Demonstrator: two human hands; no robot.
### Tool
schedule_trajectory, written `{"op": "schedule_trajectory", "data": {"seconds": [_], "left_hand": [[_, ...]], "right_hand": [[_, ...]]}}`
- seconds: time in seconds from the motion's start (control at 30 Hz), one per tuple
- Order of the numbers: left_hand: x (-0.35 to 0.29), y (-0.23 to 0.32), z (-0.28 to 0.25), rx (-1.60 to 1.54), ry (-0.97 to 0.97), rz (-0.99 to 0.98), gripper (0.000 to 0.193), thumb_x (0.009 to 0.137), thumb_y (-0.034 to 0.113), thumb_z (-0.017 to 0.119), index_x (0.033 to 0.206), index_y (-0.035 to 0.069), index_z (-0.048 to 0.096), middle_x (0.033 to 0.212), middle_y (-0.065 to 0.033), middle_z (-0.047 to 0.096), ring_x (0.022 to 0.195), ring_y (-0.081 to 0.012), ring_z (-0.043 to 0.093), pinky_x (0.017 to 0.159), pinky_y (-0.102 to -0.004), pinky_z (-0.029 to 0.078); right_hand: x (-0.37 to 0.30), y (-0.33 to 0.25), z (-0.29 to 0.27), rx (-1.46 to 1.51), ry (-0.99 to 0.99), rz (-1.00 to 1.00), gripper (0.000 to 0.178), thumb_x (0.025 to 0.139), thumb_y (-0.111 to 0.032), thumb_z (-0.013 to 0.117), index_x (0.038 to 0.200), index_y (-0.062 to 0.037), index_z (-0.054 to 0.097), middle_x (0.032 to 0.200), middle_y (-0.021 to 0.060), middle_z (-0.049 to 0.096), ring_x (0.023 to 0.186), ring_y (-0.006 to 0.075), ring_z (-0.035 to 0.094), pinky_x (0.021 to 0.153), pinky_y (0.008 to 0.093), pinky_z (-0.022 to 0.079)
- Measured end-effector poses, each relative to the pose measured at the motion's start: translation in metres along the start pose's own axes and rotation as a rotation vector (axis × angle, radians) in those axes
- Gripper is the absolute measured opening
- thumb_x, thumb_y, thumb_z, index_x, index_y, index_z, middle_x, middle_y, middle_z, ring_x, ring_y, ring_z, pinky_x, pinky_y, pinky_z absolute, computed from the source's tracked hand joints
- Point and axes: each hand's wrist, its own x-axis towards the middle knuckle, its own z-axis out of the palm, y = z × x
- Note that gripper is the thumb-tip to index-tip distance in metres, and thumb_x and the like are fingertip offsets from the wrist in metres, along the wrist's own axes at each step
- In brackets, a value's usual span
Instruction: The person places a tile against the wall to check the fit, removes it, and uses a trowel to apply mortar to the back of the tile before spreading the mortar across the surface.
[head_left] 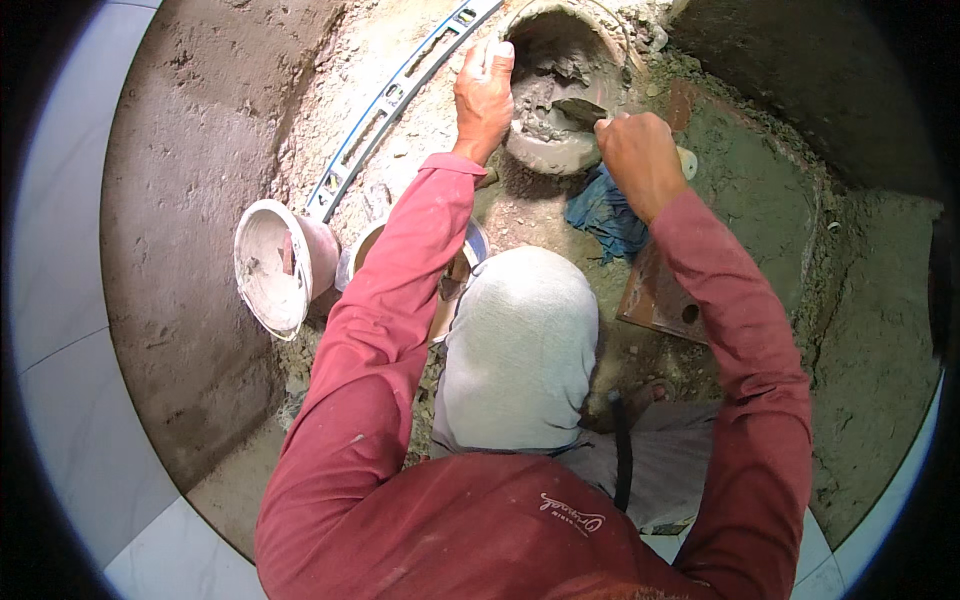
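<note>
The left hand [484, 95] grips the rim of a mortar-filled bucket [556, 95] standing on the rough floor [190, 250]. The right hand [638, 160] is clenched around a trowel [580, 110], its blade dug into the mortar. A white tub [275, 265] and a long level [395, 95] lie to the left.

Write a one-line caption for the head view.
Left hand steadies mortar bucket; right hand digs in with trowel.
</note>
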Motion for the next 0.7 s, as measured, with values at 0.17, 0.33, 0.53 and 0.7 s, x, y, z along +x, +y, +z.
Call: {"op": "schedule_trajectory", "data": {"seconds": [0.17,0.33,0.53,0.7], "left_hand": [[-0.002,0.014,0.009,0.040,-0.038,-0.008,0.047,0.101,0.039,0.054,0.122,-0.003,0.059,0.105,-0.0168,0.068,0.098,-0.0257,0.063,0.089,-0.0351,0.048],[-0.004,0.007,0.008,-0.008,-0.008,0.023,0.048,0.102,0.041,0.052,0.122,-0.002,0.059,0.104,-0.0169,0.068,0.097,-0.0249,0.063,0.089,-0.0354,0.048],[-0.004,0.002,0.007,-0.058,-0.006,-0.037,0.054,0.103,0.047,0.046,0.122,-0.002,0.059,0.101,-0.0153,0.068,0.094,-0.0221,0.061,0.087,-0.0345,0.047],[-0.005,-0.001,0.011,-0.072,-0.031,-0.152,0.064,0.104,0.054,0.037,0.120,-0.004,0.059,0.095,-0.0118,0.065,0.087,-0.0202,0.056,0.083,-0.0339,0.046]], "right_hand": [[0.014,0.016,0.015,0.112,0.015,-0.054,0.014,0.084,-0.013,0.062,0.076,-0.0153,0.073,0.074,0.0046,0.072,0.072,0.0211,0.072,0.061,0.0348,0.055],[0.011,0.016,0.011,0.176,-0.094,-0.072,0.008,0.082,-0.013,0.064,0.085,-0.0108,0.072,0.080,0.0078,0.073,0.076,0.0249,0.072,0.068,0.0381,0.058],[0.009,0.027,0.009,0.482,-0.245,-0.092,0.024,0.083,-0.024,0.070,0.098,-0.0050,0.067,0.094,0.0170,0.071,0.086,0.0321,0.071,0.075,0.0423,0.057],[0.007,0.033,0.057,0.804,-0.109,-0.138,0.043,0.091,-0.030,0.066,0.121,-0.0009,0.060,0.100,0.0217,0.067,0.083,0.0355,0.068,0.071,0.0428,0.056]]}}
